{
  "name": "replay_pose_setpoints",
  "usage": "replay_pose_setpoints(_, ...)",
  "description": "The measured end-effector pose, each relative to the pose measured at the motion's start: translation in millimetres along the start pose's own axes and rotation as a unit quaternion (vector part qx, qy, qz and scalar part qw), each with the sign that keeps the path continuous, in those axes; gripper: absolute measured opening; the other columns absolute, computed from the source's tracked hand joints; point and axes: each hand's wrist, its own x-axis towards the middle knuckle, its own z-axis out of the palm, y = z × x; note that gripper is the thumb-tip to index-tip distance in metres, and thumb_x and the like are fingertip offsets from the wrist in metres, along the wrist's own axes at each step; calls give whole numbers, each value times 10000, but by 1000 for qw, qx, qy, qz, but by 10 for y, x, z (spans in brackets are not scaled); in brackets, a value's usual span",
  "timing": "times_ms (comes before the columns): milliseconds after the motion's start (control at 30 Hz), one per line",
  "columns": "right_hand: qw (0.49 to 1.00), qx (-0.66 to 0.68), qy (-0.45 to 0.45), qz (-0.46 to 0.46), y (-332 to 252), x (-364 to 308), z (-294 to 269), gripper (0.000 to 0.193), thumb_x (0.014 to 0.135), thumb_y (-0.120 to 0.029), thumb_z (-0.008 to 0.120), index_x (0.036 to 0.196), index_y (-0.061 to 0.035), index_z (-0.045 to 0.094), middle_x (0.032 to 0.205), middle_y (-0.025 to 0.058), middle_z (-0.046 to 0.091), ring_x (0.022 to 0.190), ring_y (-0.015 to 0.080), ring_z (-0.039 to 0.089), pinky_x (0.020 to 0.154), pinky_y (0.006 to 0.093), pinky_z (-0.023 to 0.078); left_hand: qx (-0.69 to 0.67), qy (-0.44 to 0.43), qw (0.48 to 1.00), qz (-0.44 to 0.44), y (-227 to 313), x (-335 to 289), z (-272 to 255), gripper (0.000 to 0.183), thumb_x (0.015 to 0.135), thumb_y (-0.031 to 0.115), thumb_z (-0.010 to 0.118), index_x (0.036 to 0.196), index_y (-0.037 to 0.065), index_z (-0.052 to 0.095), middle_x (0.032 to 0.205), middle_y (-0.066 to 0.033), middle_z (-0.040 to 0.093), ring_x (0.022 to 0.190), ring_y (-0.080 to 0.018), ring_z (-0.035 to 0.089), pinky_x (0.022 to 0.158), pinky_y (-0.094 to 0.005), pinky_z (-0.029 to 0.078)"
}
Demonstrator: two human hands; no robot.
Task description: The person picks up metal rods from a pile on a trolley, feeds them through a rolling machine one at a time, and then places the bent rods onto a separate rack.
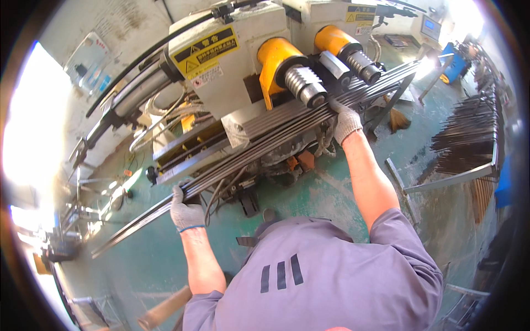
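Observation:
A bundle of long, thin metal rods (259, 147) slants across the front of a machine, from low on the left to high on the right. My left hand (186, 213), in a pale knitted glove, is closed round the bundle towards its left end, thumb on top. Further up on the right, my gloved right hand (347, 123) grips the same rods just beside a ridged metal spindle (302, 84) in a yellow housing. The fingers of both hands are partly hidden by the rods. Past my left hand the rod ends stick out over the floor.
A second spindle (364, 67) in a yellow housing stands further right on the white machine (237, 27). At the right, a metal rack (452, 177) carries many dark rods. A broom head (398, 120) stands on the green floor, and a cardboard tube (164, 309) lies at lower left.

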Motion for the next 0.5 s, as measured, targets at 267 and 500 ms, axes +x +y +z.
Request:
replay_pose_setpoints(267, 950, -280, 123, -66, 388, 360, 172, 246, 947, -109, 691, 1175, -30, 737, 1078, 87, 719, 949, 233, 614, 893, 397, 481, -40, -2, 982, -184, -662, 632, 406, 218, 1064, 173, 623, 1248, 64, 663, 1295, -135, 711, 1241, -329, 663, 1100, -590, 541)
replay_pose_setpoints(500, 732, -645, 74, -207, 581, 910, -336, 282, 1082, -133, 506, 1253, -18, 698, 1174, 88, 758, 1054, 225, 711, 911, 346, 537, -31, -118, 975, -188, -411, 874, 378, 387, 1089, 296, 559, 1274, -25, 669, 1328, -184, 692, 1284, -354, 621, 1126, -555, 492)
